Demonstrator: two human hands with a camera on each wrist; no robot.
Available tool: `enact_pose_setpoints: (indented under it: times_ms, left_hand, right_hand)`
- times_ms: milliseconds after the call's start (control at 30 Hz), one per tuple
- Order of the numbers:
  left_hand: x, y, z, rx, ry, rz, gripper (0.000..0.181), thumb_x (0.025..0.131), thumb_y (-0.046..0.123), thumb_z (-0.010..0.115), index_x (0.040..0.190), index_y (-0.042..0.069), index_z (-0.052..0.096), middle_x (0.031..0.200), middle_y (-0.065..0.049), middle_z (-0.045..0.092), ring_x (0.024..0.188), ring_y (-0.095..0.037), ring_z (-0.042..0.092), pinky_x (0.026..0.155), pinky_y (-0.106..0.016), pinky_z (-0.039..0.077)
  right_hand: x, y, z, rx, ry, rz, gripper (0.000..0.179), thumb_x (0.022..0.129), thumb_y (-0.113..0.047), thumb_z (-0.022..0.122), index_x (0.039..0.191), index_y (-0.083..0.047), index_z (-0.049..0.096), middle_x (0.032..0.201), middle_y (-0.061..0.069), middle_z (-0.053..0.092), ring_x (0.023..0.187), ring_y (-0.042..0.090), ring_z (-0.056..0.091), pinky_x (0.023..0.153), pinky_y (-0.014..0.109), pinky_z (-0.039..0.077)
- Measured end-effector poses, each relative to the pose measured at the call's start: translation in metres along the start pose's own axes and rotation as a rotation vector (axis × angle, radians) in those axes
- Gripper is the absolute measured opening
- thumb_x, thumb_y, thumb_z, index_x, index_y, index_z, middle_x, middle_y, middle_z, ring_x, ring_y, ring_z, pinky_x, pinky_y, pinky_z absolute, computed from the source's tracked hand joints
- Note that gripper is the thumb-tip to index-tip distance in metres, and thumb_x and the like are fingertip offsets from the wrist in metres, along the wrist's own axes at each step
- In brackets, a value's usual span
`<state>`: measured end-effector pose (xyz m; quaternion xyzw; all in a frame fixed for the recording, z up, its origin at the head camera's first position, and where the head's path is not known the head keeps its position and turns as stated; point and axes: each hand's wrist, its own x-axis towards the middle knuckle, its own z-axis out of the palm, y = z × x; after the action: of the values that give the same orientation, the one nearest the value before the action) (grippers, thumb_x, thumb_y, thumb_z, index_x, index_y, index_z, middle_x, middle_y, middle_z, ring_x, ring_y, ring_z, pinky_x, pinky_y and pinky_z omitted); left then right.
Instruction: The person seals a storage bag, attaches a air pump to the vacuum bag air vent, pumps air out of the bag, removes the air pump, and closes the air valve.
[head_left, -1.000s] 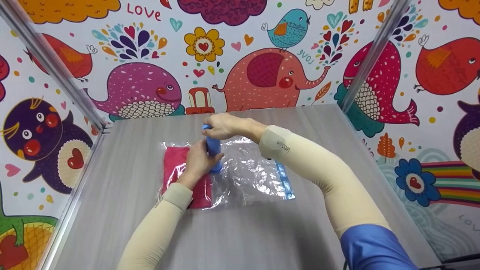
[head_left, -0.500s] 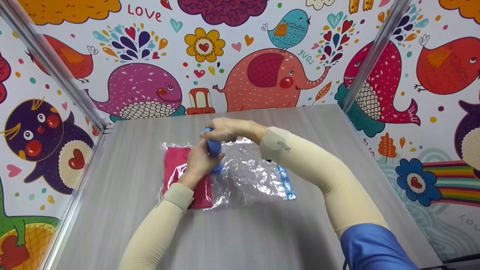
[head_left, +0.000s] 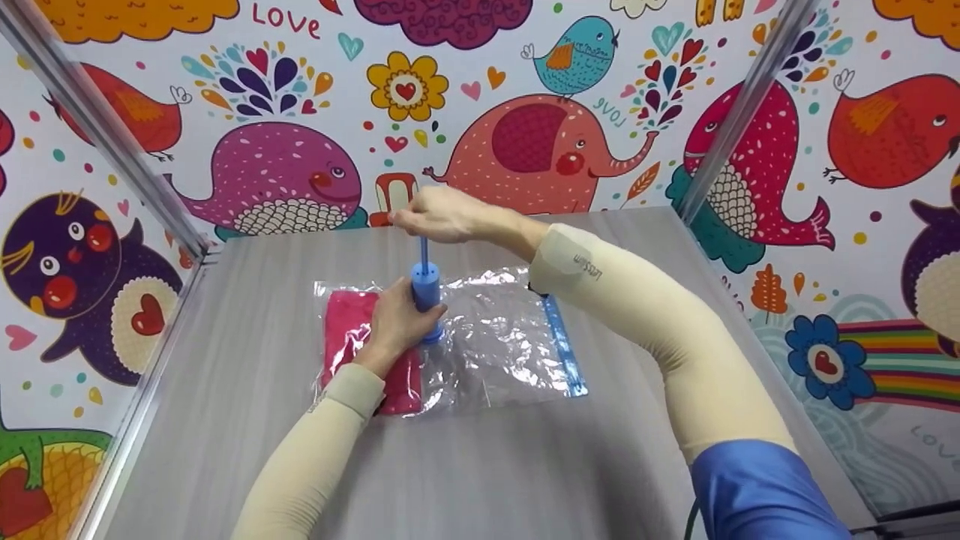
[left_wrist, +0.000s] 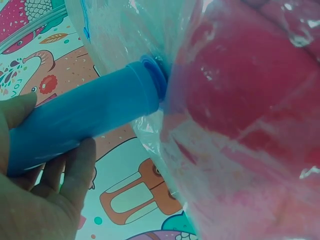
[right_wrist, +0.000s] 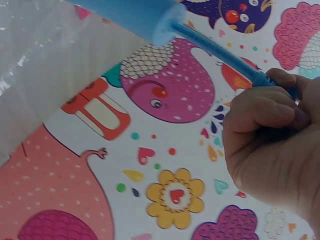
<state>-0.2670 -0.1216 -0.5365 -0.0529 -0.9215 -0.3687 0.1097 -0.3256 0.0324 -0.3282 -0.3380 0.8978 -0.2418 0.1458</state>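
A blue hand pump (head_left: 426, 289) stands upright on a clear plastic storage bag (head_left: 495, 337), its base at a round blue valve (left_wrist: 154, 75). My left hand (head_left: 397, 319) grips the pump barrel low down, thumb and fingers wrapped around it. Above, my right hand (head_left: 439, 214) holds the pump handle (right_wrist: 275, 85), with the thin rod drawn well out of the barrel. Folded pink-red cloth (head_left: 349, 322) lies inside the left part of the bag. Most of the handle is hidden in the right fist.
The bag lies flat on a grey wood-grain table (head_left: 480, 472). A blue zip strip (head_left: 566, 345) runs along its right end. Walls printed with cartoon animals stand behind and at both sides, with metal posts (head_left: 750, 112) at the corners.
The right hand first lowers slightly with the handle near the barrel, then rises, pulling the rod out of the barrel. The left hand keeps its hold on the barrel.
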Motion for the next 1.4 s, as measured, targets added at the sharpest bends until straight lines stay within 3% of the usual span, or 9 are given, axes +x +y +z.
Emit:
enact_pose_setpoints:
  times_ms: [167,467,567,800,1200,1300,1400]
  left_hand:
    - [0.000,-0.001,0.000,0.009,-0.017,-0.036,0.055,0.090,0.034,0.092,0.124,-0.003,0.071,0.121,-0.026,0.081,0.113,-0.046,0.081,0.104,-0.061,0.065]
    - [0.001,0.003,-0.001,0.015,-0.052,-0.094,0.059,0.092,0.037,0.091,0.130,-0.003,0.068,0.127,-0.026,0.080,0.119,-0.046,0.080,0.110,-0.061,0.063]
    - [0.002,0.003,-0.001,0.011,-0.052,-0.090,0.059,0.092,0.036,0.092,0.130,-0.003,0.069,0.127,-0.026,0.080,0.119,-0.046,0.080,0.110,-0.061,0.063]
    - [0.002,0.002,-0.002,0.007,-0.056,-0.096,0.060,0.092,0.036,0.091,0.132,-0.003,0.069,0.129,-0.026,0.080,0.121,-0.047,0.079,0.111,-0.061,0.063]
    - [0.000,0.003,-0.003,0.009,-0.070,-0.104,0.061,0.094,0.037,0.091,0.134,-0.002,0.069,0.133,-0.025,0.080,0.125,-0.046,0.079,0.113,-0.061,0.062]
    - [0.000,0.003,-0.002,0.005,-0.060,-0.085,0.059,0.093,0.037,0.091,0.132,-0.002,0.070,0.131,-0.026,0.080,0.122,-0.046,0.079,0.110,-0.061,0.063]
    - [0.000,0.002,-0.002,-0.003,-0.037,-0.051,0.057,0.091,0.036,0.092,0.128,-0.002,0.072,0.127,-0.026,0.082,0.118,-0.046,0.081,0.107,-0.061,0.065]
  right_hand:
    - [-0.011,-0.017,-0.021,0.032,0.112,-0.025,0.057,0.117,-0.044,0.056,0.064,-0.024,0.049,0.057,-0.010,0.035,0.057,0.008,0.030,0.053,0.025,0.024]
    - [-0.023,-0.031,-0.037,0.116,0.243,-0.062,0.051,0.115,-0.042,0.061,0.074,-0.012,0.068,0.060,-0.008,0.043,0.059,0.010,0.037,0.054,0.024,0.028]
    - [-0.022,-0.032,-0.037,0.115,0.245,-0.066,0.052,0.116,-0.042,0.060,0.078,-0.008,0.068,0.061,-0.008,0.044,0.060,0.009,0.038,0.055,0.024,0.029]
    - [-0.018,-0.029,-0.039,0.119,0.245,-0.039,0.051,0.116,-0.044,0.059,0.071,-0.022,0.060,0.063,-0.007,0.043,0.063,0.010,0.038,0.056,0.024,0.029]
    - [-0.013,-0.024,-0.038,0.053,0.210,-0.051,0.051,0.117,-0.045,0.057,0.071,-0.021,0.055,0.063,-0.007,0.039,0.061,0.010,0.035,0.056,0.025,0.027]
    - [-0.012,-0.021,-0.034,0.050,0.183,-0.015,0.050,0.117,-0.046,0.058,0.073,-0.020,0.057,0.063,-0.006,0.039,0.060,0.010,0.035,0.055,0.025,0.028]
    - [-0.009,-0.018,-0.026,0.037,0.135,0.030,0.047,0.117,-0.048,0.057,0.083,-0.017,0.070,0.063,-0.006,0.040,0.059,0.011,0.036,0.054,0.025,0.030]
